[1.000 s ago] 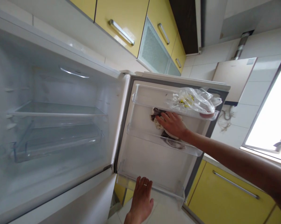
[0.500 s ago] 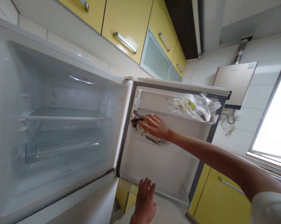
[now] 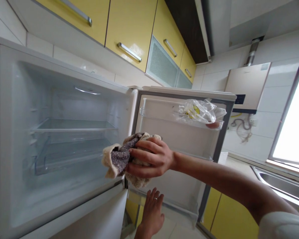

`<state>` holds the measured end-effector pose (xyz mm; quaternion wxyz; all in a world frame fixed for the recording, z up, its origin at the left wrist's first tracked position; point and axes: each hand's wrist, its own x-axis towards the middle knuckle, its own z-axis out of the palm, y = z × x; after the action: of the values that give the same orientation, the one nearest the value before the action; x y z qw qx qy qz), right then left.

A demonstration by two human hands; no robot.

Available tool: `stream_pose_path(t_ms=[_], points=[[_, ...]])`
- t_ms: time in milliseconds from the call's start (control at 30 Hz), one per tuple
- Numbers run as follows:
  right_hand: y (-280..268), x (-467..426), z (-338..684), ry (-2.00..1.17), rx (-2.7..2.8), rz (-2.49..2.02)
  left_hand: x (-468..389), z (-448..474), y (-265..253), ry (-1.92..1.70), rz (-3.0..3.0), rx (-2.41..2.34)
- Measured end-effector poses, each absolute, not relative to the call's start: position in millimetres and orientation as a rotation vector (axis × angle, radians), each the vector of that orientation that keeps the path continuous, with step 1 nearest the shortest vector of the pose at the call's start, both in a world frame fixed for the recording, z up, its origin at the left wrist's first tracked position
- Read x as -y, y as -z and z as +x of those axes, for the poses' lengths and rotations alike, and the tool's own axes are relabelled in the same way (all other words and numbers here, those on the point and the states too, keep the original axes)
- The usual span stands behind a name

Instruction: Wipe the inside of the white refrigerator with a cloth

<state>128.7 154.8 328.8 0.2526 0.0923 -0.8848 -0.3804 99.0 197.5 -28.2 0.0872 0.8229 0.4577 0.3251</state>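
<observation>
Nowhere legible writing; right hand (image 3: 153, 158) grips cloth (image 3: 119, 157) by fridge door (image 3: 186, 146).

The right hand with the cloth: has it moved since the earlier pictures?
Yes. The right hand and cloth have come left, off the door shelf toward the fridge opening.

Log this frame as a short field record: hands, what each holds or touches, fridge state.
right hand: grip closed on a crumpled beige-and-grey cloth, held in front of the fridge opening
left hand: open, fingers spread on the lowest clear door bin
fridge door: open
top door bin: clear crinkled plastic bag
fridge interior: glass shelf, clear drawer beneath
</observation>
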Motion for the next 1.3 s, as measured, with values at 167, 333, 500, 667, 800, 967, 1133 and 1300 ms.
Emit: stream_pose_path(t_ms=[167, 333, 500, 667, 800, 967, 1133, 1300], points=[[-327.2, -153.4, 120.9, 1.046, 2.058, 0.069, -181.2, 85.5, 16.6, -1.367, 2.317, -1.381], [-311.8, -161.7, 112.3, 0.81, 1.943, -0.089, -158.6, 49.4, 11.7, -1.919, 1.848, -1.334], [-287.0, -170.4, 101.8, 0.602, 1.868, -0.087, -132.9, 5.2, -9.1, -2.035, 1.073, -0.896], [-270.6, -173.3, 89.8, 0.433, 1.852, -0.105, -104.5, -17.9, -68.0, -1.994, 0.782, -0.502], [-262.8, -167.5, 82.3, 0.272, 1.858, -0.116, -93.3, -19.0, -119.8, -1.913, 0.774, -0.383], [-245.5, -165.4, 71.9, 0.216, 1.919, -0.172, -98.7, -27.7, -155.1, -1.96, 0.942, -0.367], [-226.2, -163.8, 58.9, 0.313, 2.053, -0.322, -105.3, -27.8, -170.6, -2.063, 0.98, -0.478], [-227.4, -148.0, 70.6, 0.092, 2.341, 0.02, -109.4, -30.1, -179.2, -2.124, 0.853, -0.481]])
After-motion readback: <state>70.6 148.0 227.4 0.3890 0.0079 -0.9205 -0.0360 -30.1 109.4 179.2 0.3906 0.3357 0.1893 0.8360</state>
